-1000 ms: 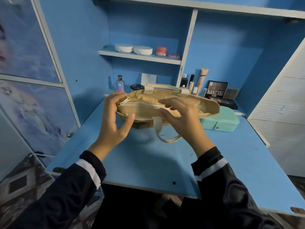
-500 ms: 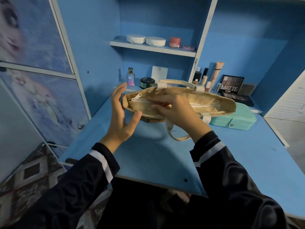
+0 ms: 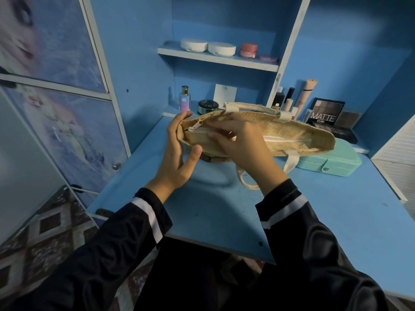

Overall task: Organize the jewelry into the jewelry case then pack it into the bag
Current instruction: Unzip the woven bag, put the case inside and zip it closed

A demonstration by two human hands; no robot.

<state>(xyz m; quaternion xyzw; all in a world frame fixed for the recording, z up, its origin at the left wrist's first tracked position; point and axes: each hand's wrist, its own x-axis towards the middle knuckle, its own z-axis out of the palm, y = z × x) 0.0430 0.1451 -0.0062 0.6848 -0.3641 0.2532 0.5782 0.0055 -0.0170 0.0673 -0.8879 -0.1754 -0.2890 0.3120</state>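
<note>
Centrally, the woven bag (image 3: 292, 135) sits toward the back of the tabletop (image 3: 224, 209) with its white zip drawn closed, so its inside is hidden. The left hand (image 3: 177, 158) holds its left end between thumb and fingers, and the right hand (image 3: 242, 147) lies across the zip line; whether it pinches anything I cannot tell. The teal jewelry case (image 3: 336, 162) lies lid-down just behind the bag's right end, bare tabletop stretches toward the near edge, and a perfume bottle (image 3: 184, 98) and eyeshadow palette (image 3: 326, 113) stand along the back.

Zipped jute bag (image 3: 292, 133), closed teal case (image 3: 332, 163) behind
</note>
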